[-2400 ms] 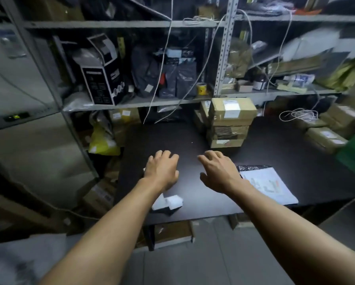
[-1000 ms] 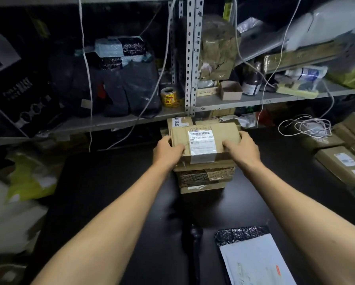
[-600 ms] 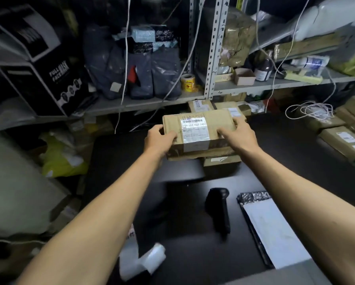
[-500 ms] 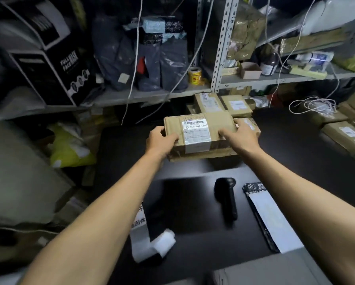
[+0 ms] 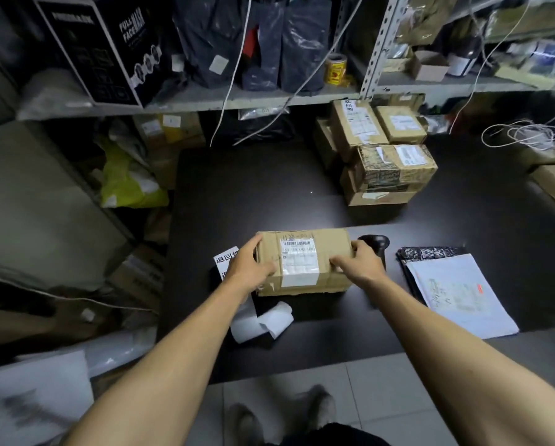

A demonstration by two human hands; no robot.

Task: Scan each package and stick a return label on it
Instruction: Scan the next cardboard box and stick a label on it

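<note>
We hold one package over the bench.
Our left hand [image 5: 249, 264] and right hand [image 5: 357, 261] each have a grip on one end of the cardboard package [image 5: 303, 261], above the black bench [image 5: 263, 188].

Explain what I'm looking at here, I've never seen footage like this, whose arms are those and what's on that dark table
No machine here: the arms belong to a person wearing a wide-angle camera on the head, looking forward and down. The left hand and right hand grip the ends of a brown cardboard package with a white barcode label, low over a black table. Behind the right hand lies a black handheld scanner. By the left hand is a white strip of return labels, curling toward the table's near edge. On the right lies a white plastic mailer bag. Farther back stands a stack of brown cardboard boxes, below cluttered metal shelves.
</note>
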